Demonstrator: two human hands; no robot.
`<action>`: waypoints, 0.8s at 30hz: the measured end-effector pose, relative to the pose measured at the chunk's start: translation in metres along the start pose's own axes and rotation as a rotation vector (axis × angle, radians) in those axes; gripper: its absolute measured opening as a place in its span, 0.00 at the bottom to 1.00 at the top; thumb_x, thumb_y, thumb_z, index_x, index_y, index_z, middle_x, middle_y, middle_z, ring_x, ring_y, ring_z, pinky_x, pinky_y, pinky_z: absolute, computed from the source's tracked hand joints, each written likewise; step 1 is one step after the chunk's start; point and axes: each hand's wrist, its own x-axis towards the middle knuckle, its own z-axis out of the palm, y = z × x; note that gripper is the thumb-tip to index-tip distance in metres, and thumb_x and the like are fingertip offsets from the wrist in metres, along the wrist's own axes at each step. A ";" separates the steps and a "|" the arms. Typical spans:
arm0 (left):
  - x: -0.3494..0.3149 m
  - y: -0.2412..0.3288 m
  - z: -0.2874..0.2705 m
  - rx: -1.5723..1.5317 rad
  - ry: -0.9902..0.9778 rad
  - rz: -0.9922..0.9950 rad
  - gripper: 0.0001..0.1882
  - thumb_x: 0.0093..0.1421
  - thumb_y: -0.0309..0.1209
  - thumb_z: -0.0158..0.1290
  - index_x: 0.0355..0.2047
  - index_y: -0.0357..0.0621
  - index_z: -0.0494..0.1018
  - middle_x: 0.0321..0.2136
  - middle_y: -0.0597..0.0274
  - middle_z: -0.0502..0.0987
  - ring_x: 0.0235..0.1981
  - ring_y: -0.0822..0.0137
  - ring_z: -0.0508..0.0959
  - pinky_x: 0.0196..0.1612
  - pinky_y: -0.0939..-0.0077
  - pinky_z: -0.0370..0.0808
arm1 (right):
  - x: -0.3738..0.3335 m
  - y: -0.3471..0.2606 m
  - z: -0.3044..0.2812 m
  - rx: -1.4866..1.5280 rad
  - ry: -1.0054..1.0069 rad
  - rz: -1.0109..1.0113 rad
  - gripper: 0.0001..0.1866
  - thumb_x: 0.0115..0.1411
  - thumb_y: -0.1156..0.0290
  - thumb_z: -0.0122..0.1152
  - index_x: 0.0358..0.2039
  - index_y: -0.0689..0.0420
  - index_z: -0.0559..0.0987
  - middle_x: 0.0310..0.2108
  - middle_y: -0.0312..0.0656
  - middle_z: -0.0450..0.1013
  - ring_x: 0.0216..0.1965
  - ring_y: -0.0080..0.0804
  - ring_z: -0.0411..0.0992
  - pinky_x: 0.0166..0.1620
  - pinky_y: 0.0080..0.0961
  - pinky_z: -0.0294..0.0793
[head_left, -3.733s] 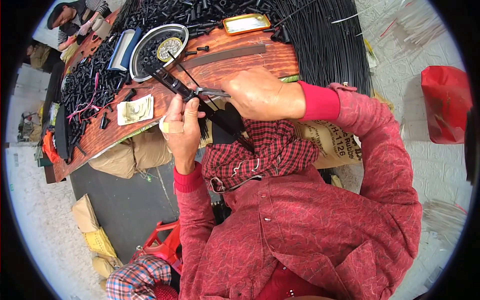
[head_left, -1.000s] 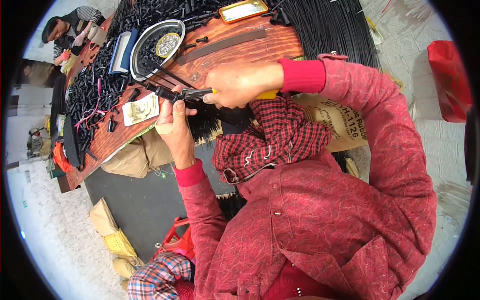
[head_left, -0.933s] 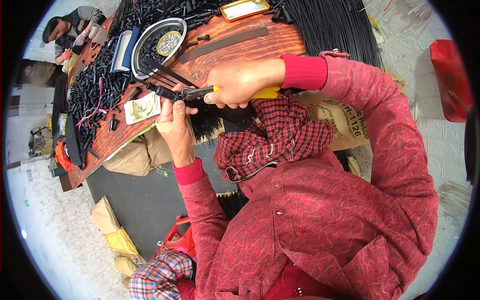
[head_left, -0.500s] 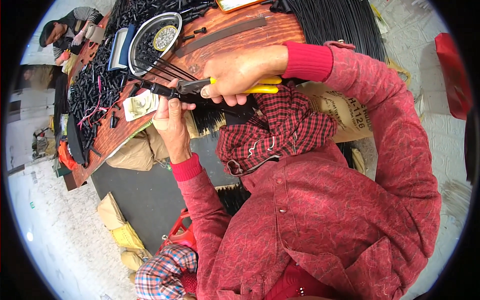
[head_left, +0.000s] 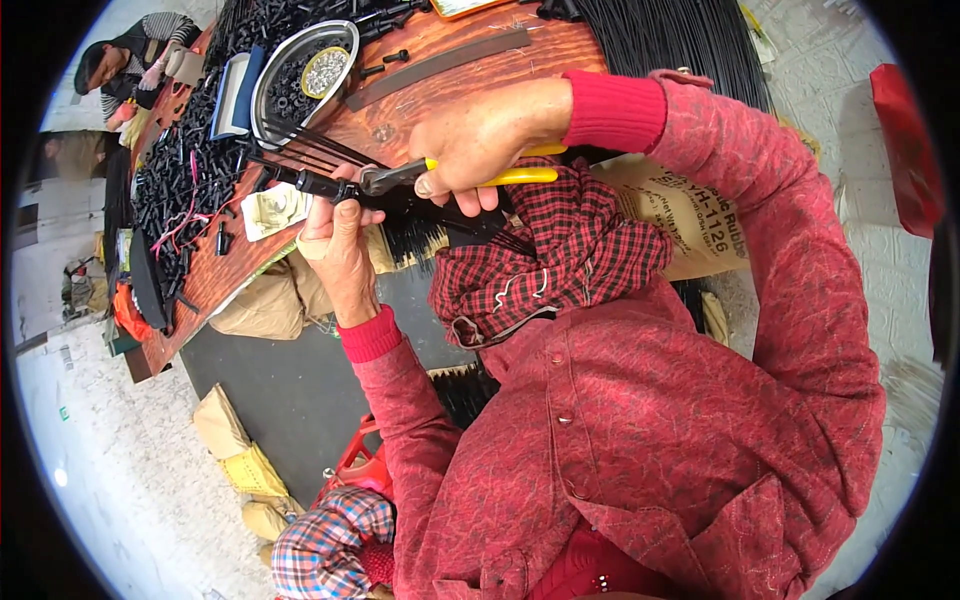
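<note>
Pliers point(head_left: 397, 176) with yellow handles sat clasped in our right hand point(head_left: 463, 142), their nose at one end of a black tubular fitting point(head_left: 324, 186). We pinched that fitting between thumb and fingers of our left hand point(head_left: 340, 240), near the edge of the reddish wooden desk point(head_left: 400, 112), where a metal tray point(head_left: 258, 105) held small black parts point(head_left: 285, 98).

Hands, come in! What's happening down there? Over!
Right hand gripping yellow-handled pliers. Left hand pinching black cylindrical part, pliers' head at its right end. Pale paper beside left hand.
</note>
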 end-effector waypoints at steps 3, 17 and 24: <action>-0.001 0.001 0.002 0.001 0.006 -0.006 0.22 0.60 0.25 0.57 0.53 0.30 0.69 0.44 0.51 0.77 0.33 0.71 0.79 0.31 0.80 0.80 | 0.001 0.001 0.002 -0.042 0.001 0.003 0.16 0.64 0.64 0.47 0.37 0.66 0.76 0.26 0.43 0.78 0.24 0.27 0.76 0.32 0.29 0.76; -0.001 0.003 0.006 0.160 0.054 0.010 0.21 0.56 0.23 0.59 0.51 0.32 0.71 0.46 0.54 0.77 0.29 0.76 0.77 0.29 0.81 0.80 | -0.011 -0.016 -0.012 -0.213 0.043 0.081 0.16 0.62 0.67 0.49 0.39 0.69 0.76 0.28 0.45 0.79 0.24 0.29 0.76 0.29 0.29 0.76; -0.002 0.004 0.017 0.113 0.099 0.039 0.20 0.56 0.22 0.59 0.49 0.30 0.71 0.43 0.54 0.79 0.25 0.78 0.75 0.29 0.81 0.79 | -0.003 -0.023 -0.020 -0.542 0.021 0.097 0.21 0.52 0.76 0.43 0.46 0.70 0.73 0.32 0.52 0.78 0.28 0.40 0.78 0.30 0.35 0.78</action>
